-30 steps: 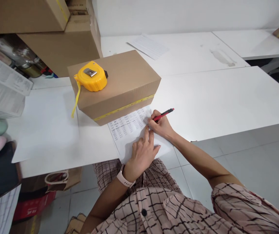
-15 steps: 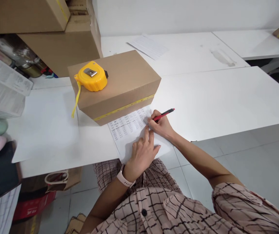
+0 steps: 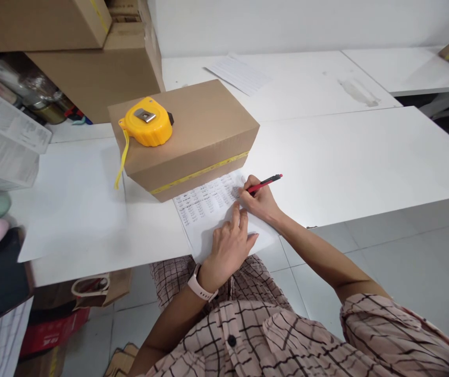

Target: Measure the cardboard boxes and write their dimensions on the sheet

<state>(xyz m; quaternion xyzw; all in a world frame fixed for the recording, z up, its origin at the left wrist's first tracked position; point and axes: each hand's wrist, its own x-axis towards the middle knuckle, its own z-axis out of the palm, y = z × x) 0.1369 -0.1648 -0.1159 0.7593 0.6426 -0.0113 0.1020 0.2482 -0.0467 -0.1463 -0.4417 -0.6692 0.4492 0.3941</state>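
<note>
My right hand (image 3: 258,200) is closed around a red pen (image 3: 264,183), its tip on a printed sheet of paper (image 3: 204,207) lying at the near edge of the white table (image 3: 346,157). My left hand (image 3: 229,246) lies flat on the sheet's lower part, fingers stretched out, a pale watch on the wrist. Just behind the sheet stands a brown cardboard box (image 3: 201,131) with a yellow tape strip. A yellow tape measure (image 3: 146,124) sits on the box's top left, its blade hanging over the side.
Large cardboard boxes (image 3: 91,57) are stacked at the back left, with jars and papers beside them. A big white sheet (image 3: 71,204) lies left of the box. Another lined paper (image 3: 238,74) lies on the far table. A dark tablet (image 3: 0,272) is at the left edge.
</note>
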